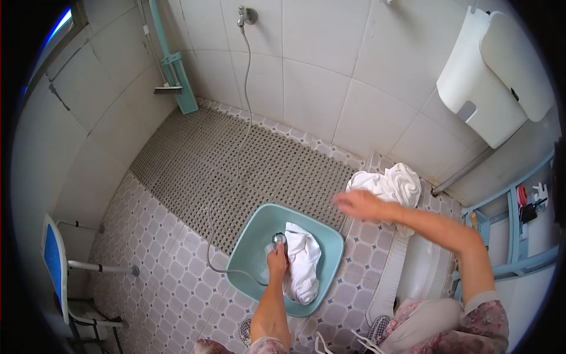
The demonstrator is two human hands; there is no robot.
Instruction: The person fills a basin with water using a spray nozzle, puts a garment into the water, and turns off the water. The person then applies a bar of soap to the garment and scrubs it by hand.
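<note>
A teal basin [240,258] stands on the tiled floor, partly over the edge of the grey mat. Inside it my left hand [276,264] is closed round a silver shower head [279,239], with its hose running over the basin's left rim. White cloth [303,262] lies in the basin just right of that hand. My right hand [355,205] is above the floor to the right of the basin, blurred, its fingers hard to make out. A pile of white cloth [396,184] lies behind and beside it.
A squat toilet [420,265] is at the right, beside a blue shelf rack [513,227]. The hose [248,88] hangs from a wall tap [244,16]. A teal dustpan [184,88] and brush stand in the far corner. A blue-and-white folding seat [54,265] is at the left.
</note>
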